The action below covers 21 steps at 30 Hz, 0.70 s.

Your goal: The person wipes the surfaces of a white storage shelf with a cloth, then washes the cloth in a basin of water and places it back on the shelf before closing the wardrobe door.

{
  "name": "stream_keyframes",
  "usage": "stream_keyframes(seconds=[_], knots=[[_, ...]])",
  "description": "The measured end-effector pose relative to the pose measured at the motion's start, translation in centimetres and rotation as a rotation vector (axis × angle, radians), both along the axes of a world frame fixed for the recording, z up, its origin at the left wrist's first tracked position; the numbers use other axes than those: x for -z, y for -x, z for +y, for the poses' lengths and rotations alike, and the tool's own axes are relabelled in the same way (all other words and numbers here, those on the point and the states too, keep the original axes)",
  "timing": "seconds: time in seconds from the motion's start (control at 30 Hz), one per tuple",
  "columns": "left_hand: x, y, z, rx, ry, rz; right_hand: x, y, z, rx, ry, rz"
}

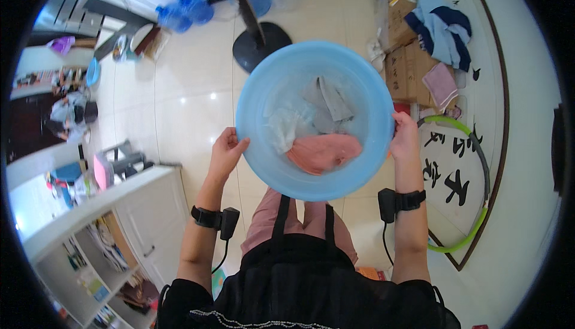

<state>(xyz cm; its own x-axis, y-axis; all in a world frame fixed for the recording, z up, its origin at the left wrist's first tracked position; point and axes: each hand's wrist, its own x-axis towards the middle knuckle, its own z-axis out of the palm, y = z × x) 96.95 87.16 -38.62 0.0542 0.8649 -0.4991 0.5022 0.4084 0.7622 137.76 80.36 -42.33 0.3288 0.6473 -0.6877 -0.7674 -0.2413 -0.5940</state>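
Note:
A round light-blue plastic basin (314,190) is held up in front of my body by its rim. My left hand (228,151) grips the rim at the left, its thumb on top. At the right side my right hand (403,135) is closed on the rim, its fingers partly hidden. Inside the basin lie a salmon-pink cloth (325,151), a grey cloth (330,104) folded over on itself and a whitish translucent plastic bag (284,127) beside the pink cloth. The basin seems to hold some water.
Beyond the basin stands a black round stand base (245,53). Blue water jugs (193,9) lie farther back. Cardboard boxes (404,71) with clothes on top are at the right, near a green and grey hoop (487,172). A white cabinet (148,212) stands left.

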Motion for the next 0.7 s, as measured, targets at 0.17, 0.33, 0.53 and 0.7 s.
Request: stream_keyframes(seconds=[0.17,0.33,0.53,0.7], knots=[[-2.5,-9.9,11.8,0.228,-0.072,0.075,-0.4,-8.1,5.0,0.125,-0.001,-0.077],[-1.6,-17.6,22.5,0.355,-0.103,0.106,-3.0,-14.6,12.7,0.220,0.061,-0.079],[0.6,-27.6,32.7,0.215,-0.129,-0.061,-3.8,-24.6,24.2,0.255,0.185,-0.111],[3.3,-34.3,39.6,0.126,-0.118,0.050,-2.1,-32.8,34.3,0.108,0.025,-0.183]])
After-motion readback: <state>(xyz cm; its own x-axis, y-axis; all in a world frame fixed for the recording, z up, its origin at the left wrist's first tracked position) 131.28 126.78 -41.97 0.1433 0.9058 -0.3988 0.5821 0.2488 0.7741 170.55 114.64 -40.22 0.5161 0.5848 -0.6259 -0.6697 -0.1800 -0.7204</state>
